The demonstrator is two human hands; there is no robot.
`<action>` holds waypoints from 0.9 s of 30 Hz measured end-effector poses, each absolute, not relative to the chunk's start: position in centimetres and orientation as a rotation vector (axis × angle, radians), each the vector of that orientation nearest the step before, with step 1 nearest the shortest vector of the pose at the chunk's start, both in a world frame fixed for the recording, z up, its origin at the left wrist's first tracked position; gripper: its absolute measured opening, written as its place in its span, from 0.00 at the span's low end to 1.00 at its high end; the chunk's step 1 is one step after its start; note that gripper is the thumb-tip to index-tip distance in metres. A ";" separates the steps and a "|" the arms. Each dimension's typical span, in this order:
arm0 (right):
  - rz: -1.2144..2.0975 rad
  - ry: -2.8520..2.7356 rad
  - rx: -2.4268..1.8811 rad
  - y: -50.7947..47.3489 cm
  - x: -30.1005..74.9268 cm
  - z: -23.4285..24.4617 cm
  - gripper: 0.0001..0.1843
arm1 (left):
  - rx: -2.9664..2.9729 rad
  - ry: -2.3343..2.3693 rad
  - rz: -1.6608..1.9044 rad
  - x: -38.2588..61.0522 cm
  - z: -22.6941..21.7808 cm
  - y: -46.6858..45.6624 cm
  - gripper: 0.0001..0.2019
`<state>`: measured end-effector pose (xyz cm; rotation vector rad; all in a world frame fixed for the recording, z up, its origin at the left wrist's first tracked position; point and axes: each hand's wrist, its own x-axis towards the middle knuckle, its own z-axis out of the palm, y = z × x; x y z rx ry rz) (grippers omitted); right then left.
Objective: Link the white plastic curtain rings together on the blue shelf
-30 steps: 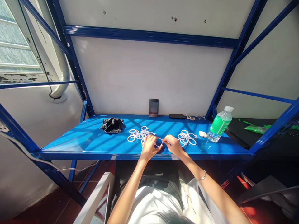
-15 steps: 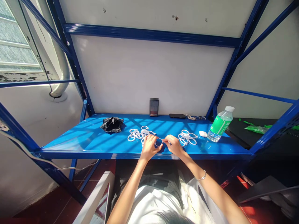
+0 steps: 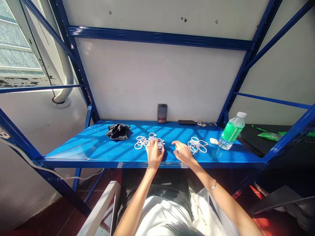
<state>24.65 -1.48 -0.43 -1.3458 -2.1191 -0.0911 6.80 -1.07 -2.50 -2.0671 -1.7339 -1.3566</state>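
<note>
White rings lie in two loose piles on the blue tabletop. Over the left pile of rings (image 3: 140, 142) my left hand (image 3: 154, 154) reaches down, its fingers and thumb apart at the rings' edge and hiding part of them. Just left of the right pile of rings (image 3: 197, 145) is my right hand (image 3: 182, 152), index finger stretched out and thumb apart from it. A tiny white spot shows by its thumb, too small to name. I see no ring held in either hand.
A crumpled black plastic bag (image 3: 118, 131) lies at the left. Towards the right stand a green-labelled water bottle (image 3: 231, 131) and a small white case (image 3: 213, 141). A black phone (image 3: 186, 122) and a coiled cable (image 3: 206, 124) lie along the back. Blue frame posts (image 3: 240, 73) flank the table (image 3: 81, 147).
The white ring that was between both hands is no longer there. My left hand has moved left and forward onto the left pile, its fingers parted. The right hand has stayed nearly in place, opening.
</note>
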 end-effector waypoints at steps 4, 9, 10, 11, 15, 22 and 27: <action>-0.054 -2.227 -1.234 -1.2 24.7 -0.5 0.22 | -2.073 -1.749 -1.357 6.9 -2.4 -1.1 0.17; 0.010 -2.255 -1.059 -1.0 24.9 -0.9 0.22 | -2.090 -1.697 -1.399 6.8 -2.4 -1.2 0.17; 0.018 -2.251 -1.023 -0.9 24.9 -0.9 0.21 | -2.109 -1.668 -1.405 6.8 -2.4 -1.2 0.17; 0.022 -2.246 -0.986 -0.9 24.9 -1.0 0.21 | -2.131 -1.632 -1.409 6.8 -2.4 -1.2 0.17; 0.019 -2.222 -0.846 -0.7 24.9 -1.0 0.19 | -2.228 -1.443 -1.409 6.7 -2.5 -1.2 0.16; 0.000 -2.189 -0.712 -0.8 24.9 -0.8 0.18 | -2.331 -1.308 -1.356 6.7 -2.9 -1.1 0.17; -0.004 -2.159 -0.688 -1.0 24.8 -0.7 0.14 | -2.383 -1.260 -1.307 6.5 -2.8 -1.0 0.18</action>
